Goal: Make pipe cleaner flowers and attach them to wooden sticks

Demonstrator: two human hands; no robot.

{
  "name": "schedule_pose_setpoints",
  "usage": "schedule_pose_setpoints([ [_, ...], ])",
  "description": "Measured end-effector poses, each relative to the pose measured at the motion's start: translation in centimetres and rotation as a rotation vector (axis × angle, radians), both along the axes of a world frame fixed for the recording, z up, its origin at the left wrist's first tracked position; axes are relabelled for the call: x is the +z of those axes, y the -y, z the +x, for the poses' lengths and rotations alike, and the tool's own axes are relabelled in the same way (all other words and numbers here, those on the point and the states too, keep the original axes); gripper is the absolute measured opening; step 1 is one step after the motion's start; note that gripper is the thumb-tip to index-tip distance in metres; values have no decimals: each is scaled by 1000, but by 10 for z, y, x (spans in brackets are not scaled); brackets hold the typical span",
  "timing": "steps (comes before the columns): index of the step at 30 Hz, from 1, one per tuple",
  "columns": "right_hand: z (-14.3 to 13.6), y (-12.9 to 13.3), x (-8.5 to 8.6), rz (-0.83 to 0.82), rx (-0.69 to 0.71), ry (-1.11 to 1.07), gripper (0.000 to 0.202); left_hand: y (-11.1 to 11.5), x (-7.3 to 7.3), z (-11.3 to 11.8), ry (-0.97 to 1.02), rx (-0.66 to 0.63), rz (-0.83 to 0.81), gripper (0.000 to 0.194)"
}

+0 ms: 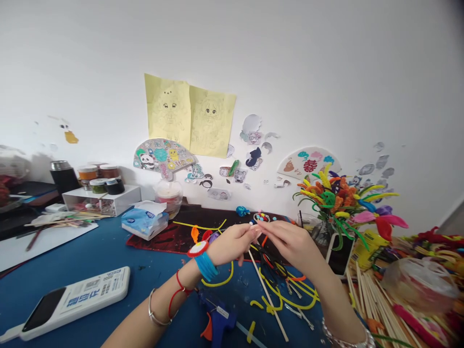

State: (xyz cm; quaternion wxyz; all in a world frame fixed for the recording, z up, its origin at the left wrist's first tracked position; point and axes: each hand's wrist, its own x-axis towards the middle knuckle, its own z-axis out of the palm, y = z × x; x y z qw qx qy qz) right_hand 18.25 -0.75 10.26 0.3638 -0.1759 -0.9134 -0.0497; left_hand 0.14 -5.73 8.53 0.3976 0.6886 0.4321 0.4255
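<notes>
Here, pale pc [256, 232] btwn L+R fingers [271, 229]

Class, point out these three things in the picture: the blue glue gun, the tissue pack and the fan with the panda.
Glue gun [222, 323]: head view, blue handle.
Tissue pack [138, 222]: head view, front of wrapper.
Fan [164, 154]: head view, patterned face.

Tissue pack [144, 221]: left of my left hand [232, 244]
Glue gun [222, 323]: before that hand
Flowers [335, 199]: right of my right hand [294, 240]
Bowl [261, 217]: behind both, probably on the mat [161, 243]
</notes>
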Motion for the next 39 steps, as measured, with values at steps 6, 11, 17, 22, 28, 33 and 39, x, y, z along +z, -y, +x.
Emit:
schedule_pose_setpoints([
  [6,-5,-6,-6,226,-64,151,33,-2,-1,-5,-129,51,-25,42],
  [11,-10,-8,-11,285,-105,150,30,-1,-4,-4,-229,127,37,41],
  [17,-12,-12,-18,315,-159,120,28,-5,-9,-2,-225,151,71,39],
  [22,-18,-11,-25,248,-179,43,26,-5,-13,0,-216,162,101,37],
  [28,-36,-3,-33,10,-265,-189,25,-9,-12,0,-337,301,253,35],
  [33,-27,-2,-20,-240,-203,-67,24,-14,-14,-7,-692,320,362,35],
  [39,-22,-3,-21,-313,-285,207,23,-16,-25,-11,-1129,201,441,41],
])
